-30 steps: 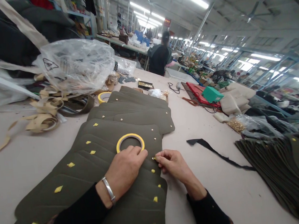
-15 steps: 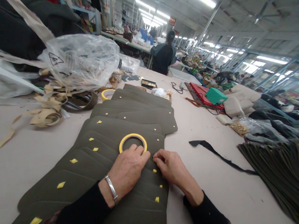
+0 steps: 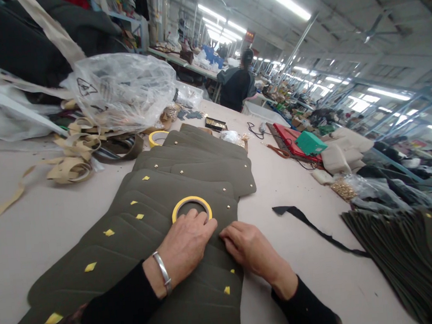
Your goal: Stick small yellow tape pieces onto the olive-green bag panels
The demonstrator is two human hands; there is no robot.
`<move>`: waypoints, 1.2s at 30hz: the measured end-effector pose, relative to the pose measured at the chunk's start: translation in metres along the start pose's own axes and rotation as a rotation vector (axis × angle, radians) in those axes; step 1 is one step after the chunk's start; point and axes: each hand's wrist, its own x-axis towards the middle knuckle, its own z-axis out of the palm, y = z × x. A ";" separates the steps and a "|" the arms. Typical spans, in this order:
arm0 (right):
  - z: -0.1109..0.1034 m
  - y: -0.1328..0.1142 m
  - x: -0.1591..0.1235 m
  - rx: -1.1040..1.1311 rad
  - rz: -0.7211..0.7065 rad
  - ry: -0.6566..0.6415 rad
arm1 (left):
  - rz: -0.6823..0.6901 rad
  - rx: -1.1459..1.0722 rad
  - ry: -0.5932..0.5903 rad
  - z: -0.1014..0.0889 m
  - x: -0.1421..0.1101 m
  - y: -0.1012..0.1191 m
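Note:
My left hand [image 3: 187, 249] is closed on the near rim of a roll of yellow tape [image 3: 191, 200], which lies over a stack of overlapping dark olive panels [image 3: 191, 181]. At the panels' right side my right hand [image 3: 250, 246] is pinched, fingertips down on the edge; they hide whatever is between them. Small yellow tape pieces [image 3: 90, 267] dot the nearer panels down both sides. Farther panels show bare gold studs [image 3: 228, 207]. A bracelet [image 3: 162, 272] circles my left wrist.
A second yellow tape roll [image 3: 158, 138] lies behind the stack. At left are a clear plastic bag [image 3: 124, 92] and coiled tan strips [image 3: 70, 168]. On the right are a black strip [image 3: 311, 229], stacked olive pieces [image 3: 395, 252] and a green box [image 3: 311, 143]. A person [image 3: 236, 85] stands farther back.
My right hand has moved slightly nearer along the panel edge. The stud and yellow bit at its fingertips, visible a second ago, are now hidden. My left hand stays on the tape roll.

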 end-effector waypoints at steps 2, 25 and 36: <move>-0.003 -0.002 0.001 0.004 0.023 0.030 | 0.000 -0.008 -0.009 -0.001 0.000 0.000; -0.003 -0.015 0.039 0.034 0.523 -0.145 | 0.037 -0.116 0.073 -0.007 0.001 -0.003; -0.019 -0.019 0.003 0.380 0.340 0.268 | 0.156 -0.302 0.332 0.005 -0.001 -0.008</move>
